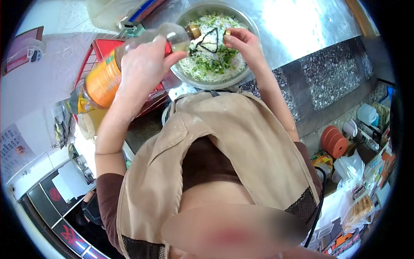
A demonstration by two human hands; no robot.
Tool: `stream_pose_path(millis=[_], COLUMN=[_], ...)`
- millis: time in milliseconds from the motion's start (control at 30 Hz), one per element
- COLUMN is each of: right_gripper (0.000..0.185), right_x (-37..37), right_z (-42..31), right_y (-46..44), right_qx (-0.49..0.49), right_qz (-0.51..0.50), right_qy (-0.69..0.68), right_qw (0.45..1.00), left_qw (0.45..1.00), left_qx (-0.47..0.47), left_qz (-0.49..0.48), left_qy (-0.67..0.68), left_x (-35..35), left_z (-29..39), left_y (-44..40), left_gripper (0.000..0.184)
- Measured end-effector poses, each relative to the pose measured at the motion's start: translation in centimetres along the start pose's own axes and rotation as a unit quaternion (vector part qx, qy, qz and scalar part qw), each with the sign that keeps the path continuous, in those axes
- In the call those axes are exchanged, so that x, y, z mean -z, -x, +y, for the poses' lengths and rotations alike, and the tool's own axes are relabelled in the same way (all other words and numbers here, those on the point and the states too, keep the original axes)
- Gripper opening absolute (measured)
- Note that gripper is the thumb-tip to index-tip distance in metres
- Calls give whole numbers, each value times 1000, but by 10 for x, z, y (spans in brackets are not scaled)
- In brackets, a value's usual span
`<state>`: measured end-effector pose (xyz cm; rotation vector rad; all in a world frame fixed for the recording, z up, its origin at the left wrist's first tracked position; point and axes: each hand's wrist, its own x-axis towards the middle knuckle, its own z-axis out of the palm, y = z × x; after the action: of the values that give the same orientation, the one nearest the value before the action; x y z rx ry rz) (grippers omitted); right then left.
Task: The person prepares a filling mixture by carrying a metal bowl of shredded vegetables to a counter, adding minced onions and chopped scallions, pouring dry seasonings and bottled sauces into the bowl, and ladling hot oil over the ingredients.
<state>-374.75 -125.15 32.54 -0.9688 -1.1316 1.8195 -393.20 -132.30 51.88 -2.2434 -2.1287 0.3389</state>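
Note:
My left hand (144, 64) is closed around a big clear bottle (101, 80) with an orange label. The bottle lies tilted, its gold-coloured neck (193, 31) over the left part of a wide metal bowl (254, 26). Pinched in the fingers of my right hand (246, 45) is a small gold cap (227, 36), above the bowl's right side. Inside the bowl is a heap of pale shreds (211, 62) with chopped greens (222, 64) and white powder. Dark, thin lines cross the top in a rough triangle. I cannot tell whether liquid is leaving the bottle.
A shiny metal counter (297, 21) carries the bowl. Beside it on the left stands a red crate (101, 47). Stacked reddish-brown round things (333, 141) and plastic bags (351, 172) sit at the far right. A tan apron (276, 164) covers my front.

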Motion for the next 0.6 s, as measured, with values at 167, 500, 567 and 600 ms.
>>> stream_pose_path(millis=[167, 500, 567, 600], right_gripper=[33, 31, 30, 31], right_x=[-20, -55, -57, -58], right_z=[-20, -32, -40, -45], right_y=[5, -1, 2, 3], right_qx=[43, 120, 119, 63], right_qz=[-82, -255, -256, -257], right_qy=[22, 184, 209, 220], right_qw=[996, 942, 936, 939], left_qw=[971, 923, 917, 916], left_qx=[102, 138, 137, 126], left_qz=[18, 1, 12, 20], left_qy=[215, 359, 375, 381], left_x=[-42, -78, -80, -82], left_z=[-15, -24, -25, -26], left_y=[28, 58, 61, 62], left_gripper=[43, 40, 42, 42])
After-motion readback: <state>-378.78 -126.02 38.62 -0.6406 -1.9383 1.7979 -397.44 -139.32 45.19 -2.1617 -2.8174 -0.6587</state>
